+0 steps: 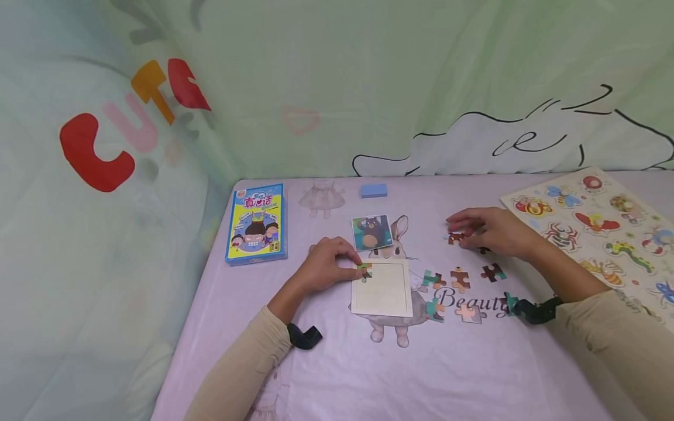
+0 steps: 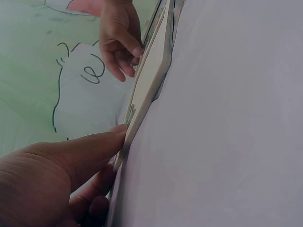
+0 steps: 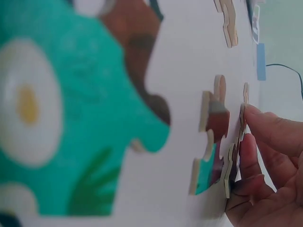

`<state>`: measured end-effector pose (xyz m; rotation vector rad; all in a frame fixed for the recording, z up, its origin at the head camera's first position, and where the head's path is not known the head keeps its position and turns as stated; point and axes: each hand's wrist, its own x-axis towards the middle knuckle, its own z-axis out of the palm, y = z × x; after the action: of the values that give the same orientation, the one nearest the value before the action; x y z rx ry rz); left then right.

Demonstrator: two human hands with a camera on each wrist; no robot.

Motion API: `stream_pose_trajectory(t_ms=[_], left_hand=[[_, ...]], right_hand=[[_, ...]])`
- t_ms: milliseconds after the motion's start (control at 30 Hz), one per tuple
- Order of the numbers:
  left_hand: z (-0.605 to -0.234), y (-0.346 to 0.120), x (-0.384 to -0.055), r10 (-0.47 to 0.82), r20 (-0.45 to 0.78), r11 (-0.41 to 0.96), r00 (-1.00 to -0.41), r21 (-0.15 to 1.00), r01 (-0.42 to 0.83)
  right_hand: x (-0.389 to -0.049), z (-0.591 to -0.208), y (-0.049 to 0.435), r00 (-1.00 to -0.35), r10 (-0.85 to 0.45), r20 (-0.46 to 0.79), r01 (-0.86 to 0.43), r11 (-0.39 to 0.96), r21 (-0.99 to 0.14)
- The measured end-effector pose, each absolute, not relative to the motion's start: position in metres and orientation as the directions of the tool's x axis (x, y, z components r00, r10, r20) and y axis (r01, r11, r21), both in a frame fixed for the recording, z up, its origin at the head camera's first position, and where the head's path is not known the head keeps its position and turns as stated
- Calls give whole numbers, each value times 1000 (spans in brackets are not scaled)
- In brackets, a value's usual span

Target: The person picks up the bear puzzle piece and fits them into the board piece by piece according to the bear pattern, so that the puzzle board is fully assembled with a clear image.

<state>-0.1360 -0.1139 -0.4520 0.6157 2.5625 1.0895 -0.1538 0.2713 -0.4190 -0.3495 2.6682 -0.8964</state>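
Note:
My left hand [image 1: 333,266] grips the left edge of a square wooden puzzle tray [image 1: 383,294], thumb beside a green-and-orange jigsaw piece [image 1: 365,270] in its upper left corner. In the left wrist view, the thumb presses the front of the tray's edge while other fingers are behind it. To the right, my right hand [image 1: 495,231] pinches a brown jigsaw piece [image 1: 455,237] low over the table, with another dark piece [image 1: 483,250] partly under the palm. Several loose pieces lie below it, including a brown one [image 1: 460,279] and a pink one [image 1: 470,314].
A square bear picture card [image 1: 372,233] lies just behind the tray, and a small blue block [image 1: 374,190] farther back. At the left stands a blue-and-yellow card box [image 1: 256,225]. A large insect puzzle board [image 1: 597,234] lies at the right, beside the right forearm.

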Motion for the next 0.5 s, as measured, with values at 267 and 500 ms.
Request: stream_pose_trajectory(t_ms=[267, 500], left_hand=[[-451, -114, -136, 488, -96, 631, -868, 726, 274], [-452, -114, -136, 495, -87, 626, -865, 726, 285]], right_hand=[[-154, -420, 272, -934, -283, -216, -98, 788, -608], [-153, -420, 271, -940, -269, -209, -95, 796, -598]])
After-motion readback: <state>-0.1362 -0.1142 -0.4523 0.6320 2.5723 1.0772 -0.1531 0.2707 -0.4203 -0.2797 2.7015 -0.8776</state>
